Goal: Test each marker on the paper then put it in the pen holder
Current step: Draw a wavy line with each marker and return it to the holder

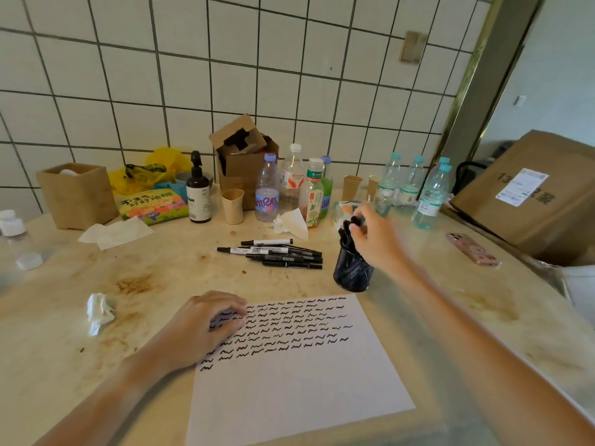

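Markers (277, 255) lie in a loose pile of black and white barrels at the centre of the frame, on the stained bench (161, 272), just left of the pen holder (352, 272). That pen holder is a dark mesh cup standing upright right of centre, near the upper right corner of the paper (289, 365), and it already contains several black markers whose ends stand up above its rim. The right hand (375, 236) is positioned over the holder's mouth with its fingers curled around the top of a black marker (355, 220); motion blur obscures the exact grip. The left hand (209, 323) rests on the upper left part of the paper with its fingers loosely bent, pressing the sheet down and gripping nothing. The paper, a white sheet in the lower centre of the frame, carries rows of short black squiggles across its upper half; its lower half is blank. A crumpled tissue (99, 312) lies at left of the left hand. Along the tiled wall in the upper half stand plastic bottles (267, 191), a brown pump bottle (198, 191), paper cups (232, 206), an open cardboard box (246, 159) and a wooden container (77, 194). A pink phone (473, 249) lies at the right edge, beside a large carton (541, 194).
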